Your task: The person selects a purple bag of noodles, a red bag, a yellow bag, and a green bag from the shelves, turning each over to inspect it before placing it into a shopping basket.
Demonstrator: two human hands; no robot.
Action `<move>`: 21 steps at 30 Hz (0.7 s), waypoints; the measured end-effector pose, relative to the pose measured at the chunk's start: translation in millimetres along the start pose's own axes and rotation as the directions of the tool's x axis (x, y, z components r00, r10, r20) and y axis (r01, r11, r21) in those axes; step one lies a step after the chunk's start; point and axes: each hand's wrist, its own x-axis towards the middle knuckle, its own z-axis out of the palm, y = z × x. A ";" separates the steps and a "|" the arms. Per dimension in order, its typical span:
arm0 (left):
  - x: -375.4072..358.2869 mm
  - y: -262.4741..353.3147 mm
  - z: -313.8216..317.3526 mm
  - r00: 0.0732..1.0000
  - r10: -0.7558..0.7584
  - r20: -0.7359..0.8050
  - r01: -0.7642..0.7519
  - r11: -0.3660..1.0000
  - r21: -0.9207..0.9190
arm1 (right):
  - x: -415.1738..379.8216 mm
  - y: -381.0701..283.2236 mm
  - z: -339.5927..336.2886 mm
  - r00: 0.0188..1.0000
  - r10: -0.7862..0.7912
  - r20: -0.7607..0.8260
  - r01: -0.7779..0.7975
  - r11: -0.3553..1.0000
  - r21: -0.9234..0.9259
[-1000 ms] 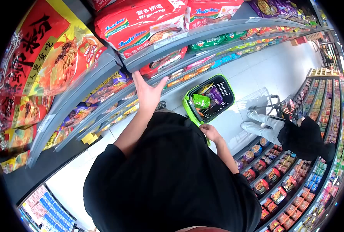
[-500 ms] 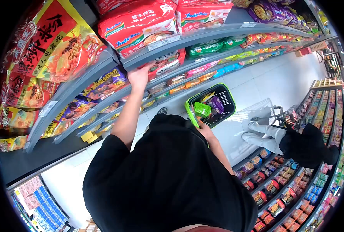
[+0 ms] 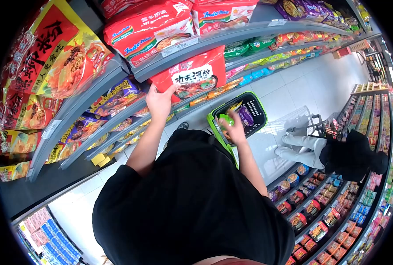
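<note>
Clearing the upper shelf edge (image 3: 148, 68) called for guiding the red pack (image 3: 196, 68), just beneath it, out low; the left hand (image 3: 160, 99) pinched its corner. The right hand (image 3: 234, 127) curled loosely over the basket (image 3: 254, 112), its hold indiscernible.

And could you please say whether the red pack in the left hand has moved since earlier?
Yes: the red pack has come farther out from under the grey shelf edge.
</note>
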 end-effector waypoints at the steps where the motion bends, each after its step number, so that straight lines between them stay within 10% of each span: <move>1: -8.1 1.1 1.0 0.998 -0.050 0.044 0.051 0.998 -0.039 | 12.5 -6.2 -6.5 1.000 0.002 -0.027 0.005 0.971 0.240; 6: -47.6 -10.3 3.8 0.940 -0.180 0.290 0.229 0.962 -0.146 | 41.3 -71.9 -49.9 0.960 -0.268 0.081 0.167 0.781 0.602; 11: -59.8 22.3 -8.3 0.830 -0.208 0.518 0.308 0.944 -0.115 | -1.8 -118.8 -76.3 0.996 -0.036 0.078 -0.025 0.749 0.662; 13: -57.3 36.7 -11.4 0.788 -0.032 0.614 0.319 0.875 -0.363 | -30.8 -126.3 -85.4 1.000 0.023 0.017 -0.028 0.656 0.754; 17: -47.8 32.0 -23.9 0.450 -0.063 0.891 0.681 0.669 -0.296 | -74.0 -152.7 -87.8 0.999 0.026 -0.035 0.015 0.557 0.831; 21: -42.2 39.8 -5.7 0.429 0.023 0.903 0.612 0.727 -0.310 | -91.8 -159.3 -91.6 0.993 0.049 -0.111 0.066 0.548 0.834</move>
